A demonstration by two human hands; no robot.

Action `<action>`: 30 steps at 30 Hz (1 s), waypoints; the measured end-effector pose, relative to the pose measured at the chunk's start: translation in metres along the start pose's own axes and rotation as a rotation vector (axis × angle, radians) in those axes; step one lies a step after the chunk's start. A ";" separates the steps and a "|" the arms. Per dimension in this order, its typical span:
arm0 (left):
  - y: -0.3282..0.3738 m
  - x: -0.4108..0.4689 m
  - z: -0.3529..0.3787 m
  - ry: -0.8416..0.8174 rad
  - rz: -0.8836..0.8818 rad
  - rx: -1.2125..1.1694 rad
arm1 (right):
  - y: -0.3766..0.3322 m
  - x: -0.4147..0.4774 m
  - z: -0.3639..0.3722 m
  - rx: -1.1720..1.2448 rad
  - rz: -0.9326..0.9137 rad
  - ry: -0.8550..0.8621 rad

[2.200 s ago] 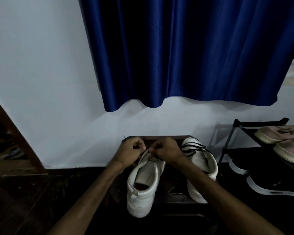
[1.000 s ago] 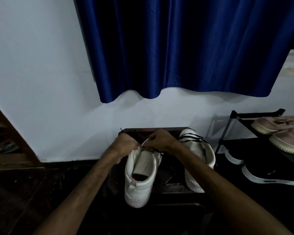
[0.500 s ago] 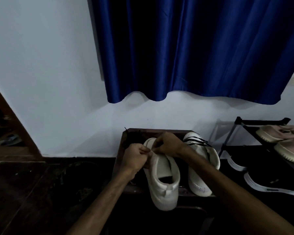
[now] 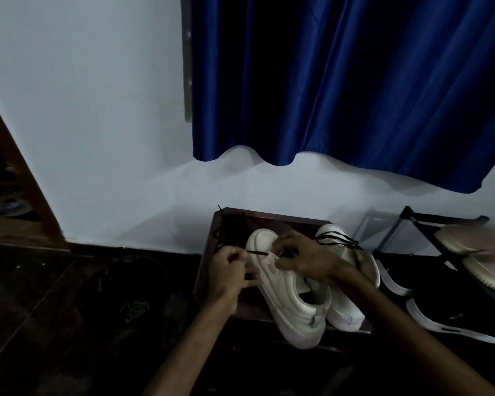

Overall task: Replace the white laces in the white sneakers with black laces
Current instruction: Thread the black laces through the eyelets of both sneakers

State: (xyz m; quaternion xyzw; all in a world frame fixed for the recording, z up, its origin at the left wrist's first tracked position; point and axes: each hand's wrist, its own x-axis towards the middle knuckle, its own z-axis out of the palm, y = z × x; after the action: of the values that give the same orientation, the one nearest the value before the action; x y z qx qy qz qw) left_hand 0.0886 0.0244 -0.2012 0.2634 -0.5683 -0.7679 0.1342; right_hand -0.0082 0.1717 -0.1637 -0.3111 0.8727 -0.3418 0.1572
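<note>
Your left hand (image 4: pixel 230 277) is pinching a thin black lace (image 4: pixel 257 253) between closed fingertips, stretching it taut toward the left white leather sneaker (image 4: pixel 286 287). Your right hand (image 4: pixel 306 260) is curling tightly over that sneaker's eyelet area, touching it; whether it is also gripping the lace is hidden in the dim light. The right white sneaker (image 4: pixel 346 307), already carrying black lacing, is sitting just beside it. Both are resting on the dark wooden stool (image 4: pixel 212 270) near the wall, with a loose black tangle at its far left corner.
</note>
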 end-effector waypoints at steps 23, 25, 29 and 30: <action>-0.014 0.033 -0.016 0.135 0.593 0.584 | 0.006 -0.007 0.015 0.318 0.221 0.417; -0.009 0.040 -0.030 0.250 0.461 0.361 | 0.004 -0.007 0.015 0.296 0.225 0.426; 0.002 0.032 -0.035 0.174 0.286 0.019 | 0.003 -0.005 0.018 0.281 0.237 0.415; 0.004 0.027 -0.030 0.109 0.240 -0.048 | 0.003 -0.005 0.019 0.283 0.249 0.418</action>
State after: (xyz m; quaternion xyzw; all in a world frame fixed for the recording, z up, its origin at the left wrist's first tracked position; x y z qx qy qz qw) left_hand 0.0827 -0.0150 -0.2105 0.2316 -0.5691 -0.7443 0.2618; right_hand 0.0037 0.1676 -0.1789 -0.0992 0.8612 -0.4953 0.0563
